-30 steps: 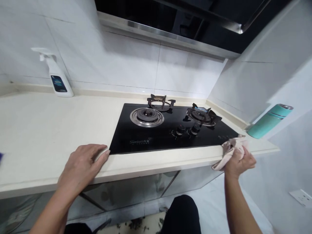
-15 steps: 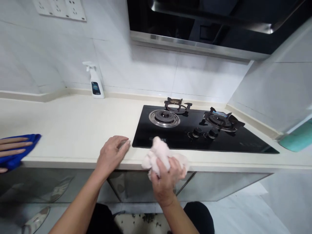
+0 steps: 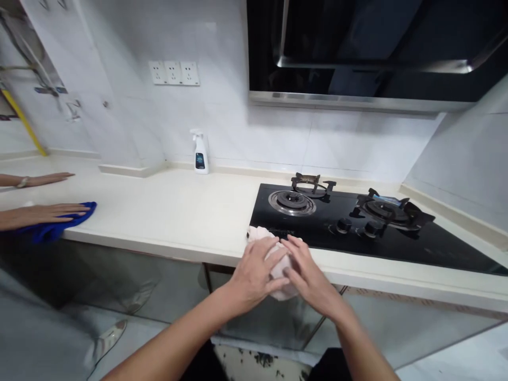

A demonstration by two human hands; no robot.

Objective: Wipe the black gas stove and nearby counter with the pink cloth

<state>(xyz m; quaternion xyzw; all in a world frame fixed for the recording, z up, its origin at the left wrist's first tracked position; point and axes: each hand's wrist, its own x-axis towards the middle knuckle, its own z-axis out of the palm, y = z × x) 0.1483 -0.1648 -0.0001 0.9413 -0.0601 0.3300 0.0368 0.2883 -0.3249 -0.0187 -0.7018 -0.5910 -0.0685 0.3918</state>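
Note:
A crumpled pale pink cloth [image 3: 260,233] lies on the front edge of the cream counter [image 3: 170,211], at the front left corner of the black gas hob [image 3: 397,241]. My left hand [image 3: 254,270] lies over the cloth from the left with its fingers wrapped on it. From the right, my right hand [image 3: 311,275] covers the cloth and its fingers press on it next to the left hand's. Most of the cloth is hidden under the two hands.
A white spray bottle [image 3: 199,152] stands at the back wall. The hob has two burners and two knobs [image 3: 355,227], under a black range hood [image 3: 357,47]. At far left another person's hand presses a blue cloth [image 3: 59,225] on the counter. Wall sockets [image 3: 173,72] sit above.
My right hand carried the cloth from the counter's right end to the hob's left front corner. My left hand left the counter and joined it. The view swung left.

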